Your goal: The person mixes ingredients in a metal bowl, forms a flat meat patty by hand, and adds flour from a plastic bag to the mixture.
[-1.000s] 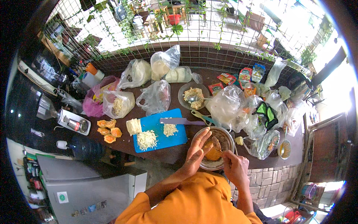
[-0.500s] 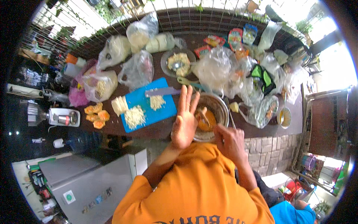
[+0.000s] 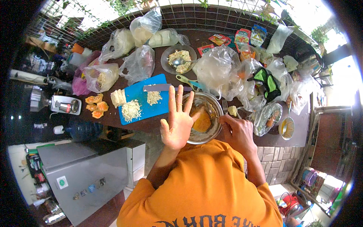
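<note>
My left hand [image 3: 178, 126] is held up open, palm in view and fingers spread, over the left rim of a metal mixing bowl [image 3: 216, 132]. It holds nothing. Orange-yellow batter [image 3: 201, 122] lies in the bowl, smeared up the wall. My right hand [image 3: 240, 133] is closed at the bowl's right rim, pinching what looks like a spoon [image 3: 212, 115] that reaches into the batter. Left of the bowl, a blue cutting board [image 3: 145, 102] bears two heaps of chopped white food [image 3: 131, 111] and a knife [image 3: 157, 87] lying across its far part.
A fork [image 3: 225, 106] and a pale chunk lie right of the bowl. Orange filled pieces [image 3: 97, 106] sit left of the board. Behind are a plate of chopped food [image 3: 179, 61] with a spoon, plastic bags [image 3: 219, 70] and sachets. A small bowl [image 3: 286, 128] stands far right.
My left hand has moved left and its fingers have spread wider. My right hand has shifted slightly right, to the bowl's rim. The view has shifted a little.
</note>
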Tool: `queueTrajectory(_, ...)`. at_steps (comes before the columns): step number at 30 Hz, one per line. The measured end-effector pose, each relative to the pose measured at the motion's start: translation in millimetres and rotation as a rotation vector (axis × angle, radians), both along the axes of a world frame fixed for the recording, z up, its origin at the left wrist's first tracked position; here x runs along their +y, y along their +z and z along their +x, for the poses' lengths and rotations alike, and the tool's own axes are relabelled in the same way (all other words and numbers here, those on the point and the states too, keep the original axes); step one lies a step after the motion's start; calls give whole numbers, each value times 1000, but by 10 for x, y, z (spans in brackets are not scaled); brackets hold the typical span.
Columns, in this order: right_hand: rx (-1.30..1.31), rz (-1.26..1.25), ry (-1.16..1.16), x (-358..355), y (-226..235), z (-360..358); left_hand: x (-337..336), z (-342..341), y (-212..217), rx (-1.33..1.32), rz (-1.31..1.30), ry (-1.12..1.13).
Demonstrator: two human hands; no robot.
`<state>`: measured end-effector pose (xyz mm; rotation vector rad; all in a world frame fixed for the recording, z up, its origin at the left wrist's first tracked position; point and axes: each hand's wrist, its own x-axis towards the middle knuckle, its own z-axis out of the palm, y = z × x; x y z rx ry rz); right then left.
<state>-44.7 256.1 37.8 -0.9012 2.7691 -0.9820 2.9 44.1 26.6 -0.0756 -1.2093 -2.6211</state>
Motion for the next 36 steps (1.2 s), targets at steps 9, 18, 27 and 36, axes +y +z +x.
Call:
queueTrajectory(9, 0, -57, 112, -20, -67, -183, 74, -15, 20, 1, -251, 71)
queueTrajectory(18, -87, -51, 125, -68, -93, -41, -23, 20, 27, -7, -302, 45)
queueTrajectory(27, -39, 0, 96, -116, -80, 31, -100, 71, -17, -54, -267, 43)
queueTrajectory(36, 45, -4, 76, -106, -127, -84, -113, 63, -119, 6, -324, 75)
